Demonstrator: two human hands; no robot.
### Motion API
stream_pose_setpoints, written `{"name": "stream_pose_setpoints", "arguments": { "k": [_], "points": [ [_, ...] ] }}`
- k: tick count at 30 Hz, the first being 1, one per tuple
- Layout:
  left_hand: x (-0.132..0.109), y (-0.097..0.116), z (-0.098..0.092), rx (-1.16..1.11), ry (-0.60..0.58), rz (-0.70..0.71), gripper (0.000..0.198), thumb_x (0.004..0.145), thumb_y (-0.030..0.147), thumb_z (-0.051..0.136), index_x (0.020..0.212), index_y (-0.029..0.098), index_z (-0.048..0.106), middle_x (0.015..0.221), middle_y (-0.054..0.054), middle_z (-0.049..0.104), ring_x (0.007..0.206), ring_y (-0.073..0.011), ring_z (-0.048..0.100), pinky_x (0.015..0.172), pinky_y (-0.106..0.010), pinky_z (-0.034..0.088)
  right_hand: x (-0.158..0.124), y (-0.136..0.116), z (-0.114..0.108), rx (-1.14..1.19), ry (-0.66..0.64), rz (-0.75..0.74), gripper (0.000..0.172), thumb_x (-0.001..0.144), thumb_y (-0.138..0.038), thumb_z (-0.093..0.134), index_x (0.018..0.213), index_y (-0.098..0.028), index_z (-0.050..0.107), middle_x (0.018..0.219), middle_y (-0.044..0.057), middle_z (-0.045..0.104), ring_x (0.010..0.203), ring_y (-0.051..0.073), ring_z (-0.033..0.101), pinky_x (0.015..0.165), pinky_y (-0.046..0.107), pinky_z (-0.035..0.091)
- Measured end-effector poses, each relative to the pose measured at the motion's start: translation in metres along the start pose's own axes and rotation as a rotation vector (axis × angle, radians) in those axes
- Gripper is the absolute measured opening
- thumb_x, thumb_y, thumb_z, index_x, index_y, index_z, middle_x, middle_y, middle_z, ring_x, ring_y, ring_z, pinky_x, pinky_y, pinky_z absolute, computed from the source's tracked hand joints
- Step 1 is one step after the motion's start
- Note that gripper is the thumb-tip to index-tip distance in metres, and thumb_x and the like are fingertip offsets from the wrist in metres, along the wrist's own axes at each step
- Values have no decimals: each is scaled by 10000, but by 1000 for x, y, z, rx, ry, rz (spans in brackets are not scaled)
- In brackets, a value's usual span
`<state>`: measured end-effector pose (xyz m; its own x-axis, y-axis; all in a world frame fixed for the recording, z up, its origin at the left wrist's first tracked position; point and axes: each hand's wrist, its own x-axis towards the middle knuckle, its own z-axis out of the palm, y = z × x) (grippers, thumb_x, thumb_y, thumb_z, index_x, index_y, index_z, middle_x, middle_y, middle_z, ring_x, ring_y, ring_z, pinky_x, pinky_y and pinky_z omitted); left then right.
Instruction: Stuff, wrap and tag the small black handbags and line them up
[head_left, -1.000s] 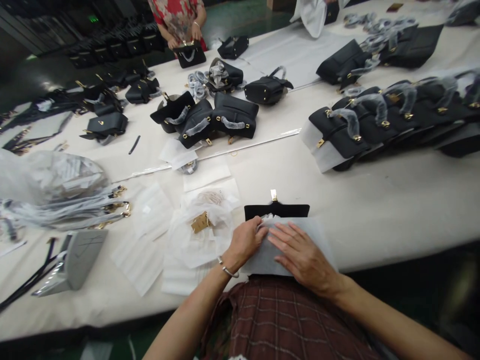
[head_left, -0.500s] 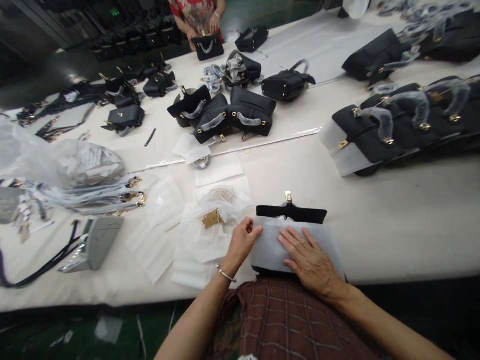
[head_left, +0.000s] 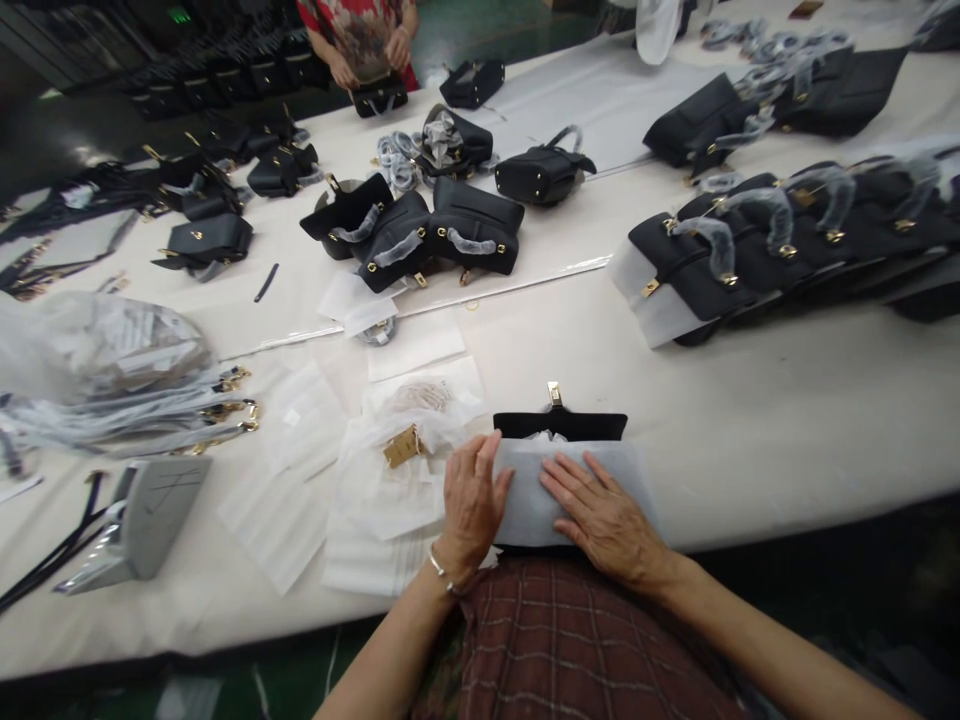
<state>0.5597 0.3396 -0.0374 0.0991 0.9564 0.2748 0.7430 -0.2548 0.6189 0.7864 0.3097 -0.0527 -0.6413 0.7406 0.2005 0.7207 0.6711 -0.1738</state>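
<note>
A black handbag (head_left: 561, 424) with a gold clasp lies at the near table edge, mostly covered by a white foam sheet (head_left: 592, 478). My left hand (head_left: 470, 500) rests flat on the sheet's left edge, fingers stretched out. My right hand (head_left: 602, 517) lies flat on the middle of the sheet, fingers spread. Neither hand grips anything. Just left of my left hand sits crumpled white wrapping with a gold tag (head_left: 401, 446) on it.
A row of wrapped black bags (head_left: 780, 250) fills the right side. More black bags (head_left: 435, 235) lie mid-table. Plastic-wrapped straps (head_left: 112, 375) and a grey box (head_left: 150, 515) are at the left. Another person (head_left: 360, 35) stands at the far side, hands on a bag.
My left hand went from pinching the sheet's left edge to lying flat on it. My right hand stays pressed on the sheet. The view has shifted slightly.
</note>
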Motion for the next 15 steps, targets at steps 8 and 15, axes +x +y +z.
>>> {"name": "stream_pose_setpoints", "arguments": {
  "k": [8, 15],
  "points": [
    [-13, 24, 13, -42, -455, 272, 210, 912, 193, 596, 1111, 187, 527, 1053, -72, 602, 956, -225, 565, 855, -367, 525, -4, -5, -1, 48, 69, 10, 518, 951, -277, 547, 1433, -118, 445, 1481, 131, 485, 1422, 277, 372, 1192, 544, 307],
    [-12, 20, 13, -169, -475, 119, 122, 881, 189, 648, 966, 195, 561, 1020, -49, 570, 942, -208, 534, 847, -338, 478, -10, 2, -7, 395, 305, 129, 356, 931, -131, 532, 1282, -184, 562, 1273, 107, 652, 1271, 230, 556, 1150, 486, 414]
  ]
}}
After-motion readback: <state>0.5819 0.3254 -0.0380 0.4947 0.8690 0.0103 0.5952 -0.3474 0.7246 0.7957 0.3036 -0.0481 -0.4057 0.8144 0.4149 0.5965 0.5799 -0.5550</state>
